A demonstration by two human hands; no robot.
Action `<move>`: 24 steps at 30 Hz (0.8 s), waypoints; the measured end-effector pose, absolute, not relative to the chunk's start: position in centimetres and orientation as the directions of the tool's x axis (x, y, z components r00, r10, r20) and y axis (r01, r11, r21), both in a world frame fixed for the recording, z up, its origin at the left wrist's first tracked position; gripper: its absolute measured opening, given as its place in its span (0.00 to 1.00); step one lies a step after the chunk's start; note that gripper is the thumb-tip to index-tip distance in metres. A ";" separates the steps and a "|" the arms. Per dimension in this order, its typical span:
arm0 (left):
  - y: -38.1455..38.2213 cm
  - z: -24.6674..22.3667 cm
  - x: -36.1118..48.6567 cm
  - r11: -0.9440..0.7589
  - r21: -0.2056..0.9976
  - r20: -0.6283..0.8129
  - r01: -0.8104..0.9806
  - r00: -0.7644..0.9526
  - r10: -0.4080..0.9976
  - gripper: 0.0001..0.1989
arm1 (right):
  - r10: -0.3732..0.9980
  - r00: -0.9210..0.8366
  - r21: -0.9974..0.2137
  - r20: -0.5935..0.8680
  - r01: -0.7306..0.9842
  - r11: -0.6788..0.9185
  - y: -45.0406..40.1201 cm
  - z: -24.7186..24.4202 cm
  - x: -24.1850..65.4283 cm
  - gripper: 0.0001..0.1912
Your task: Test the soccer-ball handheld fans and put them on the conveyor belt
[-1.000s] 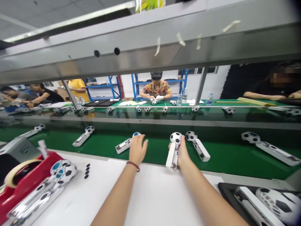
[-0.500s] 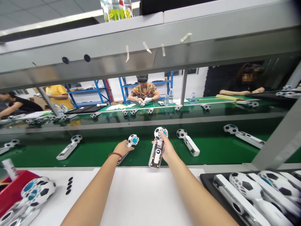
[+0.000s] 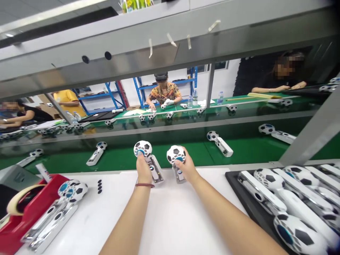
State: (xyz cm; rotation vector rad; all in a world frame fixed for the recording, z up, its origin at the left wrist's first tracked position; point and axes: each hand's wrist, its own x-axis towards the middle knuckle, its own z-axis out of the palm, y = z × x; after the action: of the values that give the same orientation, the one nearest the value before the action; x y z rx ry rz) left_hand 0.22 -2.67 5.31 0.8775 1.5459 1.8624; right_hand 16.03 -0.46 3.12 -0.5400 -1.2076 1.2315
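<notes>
Each of my hands holds a soccer-ball handheld fan, a black-and-white ball head with a blue disc on a pale handle showing inner parts. My left hand [image 3: 144,169] grips the left fan [image 3: 143,147] below its head, thumb on the blue disc. My right hand [image 3: 188,164] is closed round the right fan [image 3: 175,154] at the ball's side. Both handles point down toward me over the front edge of the green conveyor belt [image 3: 196,156]. The two fans are close together but apart.
More fans lie on the belt, including one at right [image 3: 224,146] and one at left [image 3: 95,156]. A black tray [image 3: 231,180] of fans stands right. A red tape dispenser [image 3: 50,187], two fans [image 3: 61,209] and black dots [image 3: 99,186] are left. A metal shelf [image 3: 127,56] crosses overhead. Co-workers sit opposite.
My left hand has lifted its fan off the belt and brought it right, beside the other one. My right hand's fan has tilted. The view has shifted down and left.
</notes>
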 end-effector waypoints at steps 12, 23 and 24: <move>-3.8 0.5 0.4 0.084 0.953 -0.143 -0.292 -0.187 0.972 0.22 | 0.935 -0.301 -0.805 -0.187 -0.499 -0.322 -0.1 0.1 15.4 0.19; -4.7 1.5 0.4 0.163 0.890 -0.166 -0.426 0.030 0.986 0.34 | 0.905 -0.395 -0.775 -0.160 -0.517 -0.363 -0.8 0.5 16.0 0.27; -4.7 1.5 0.4 0.171 0.894 -0.174 -0.415 0.031 0.984 0.34 | 0.898 -0.409 -0.784 -0.164 -0.498 -0.370 -0.9 0.7 16.0 0.28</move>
State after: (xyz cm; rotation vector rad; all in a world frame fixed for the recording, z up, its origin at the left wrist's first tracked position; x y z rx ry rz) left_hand 0.40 -4.75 1.48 0.7635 0.9732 1.2576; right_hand 15.97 -0.92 0.65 -0.7436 -0.8190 1.9041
